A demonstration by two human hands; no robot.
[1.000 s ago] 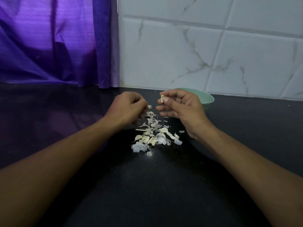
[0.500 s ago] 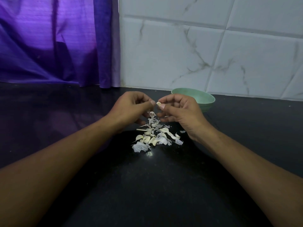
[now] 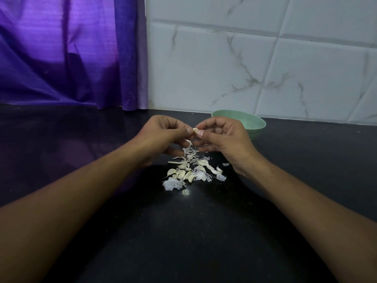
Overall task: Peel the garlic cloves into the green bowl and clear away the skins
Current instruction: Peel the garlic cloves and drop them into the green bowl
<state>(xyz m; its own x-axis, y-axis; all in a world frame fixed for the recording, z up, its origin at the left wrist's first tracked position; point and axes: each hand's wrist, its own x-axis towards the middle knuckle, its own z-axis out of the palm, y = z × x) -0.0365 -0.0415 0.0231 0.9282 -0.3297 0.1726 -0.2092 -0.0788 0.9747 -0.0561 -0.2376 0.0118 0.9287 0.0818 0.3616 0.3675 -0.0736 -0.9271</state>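
Change: our left hand [image 3: 163, 135] has closed in on the garlic clove [image 3: 195, 130] that our right hand [image 3: 224, 139] held alone.
Grip: both hands pinch it narrowly, above the skins [image 3: 189, 170] on the worktop [image 3: 183, 231].
Meaning: we judge peeling is underway; the green bowl [image 3: 257, 123] waits far right.

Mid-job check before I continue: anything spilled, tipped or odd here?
Nothing tipped or damaged. A loose pile of skins and cloves litters the counter, normal mid-peel; left hand and right hand pinch one clove; green bowl stands upright.
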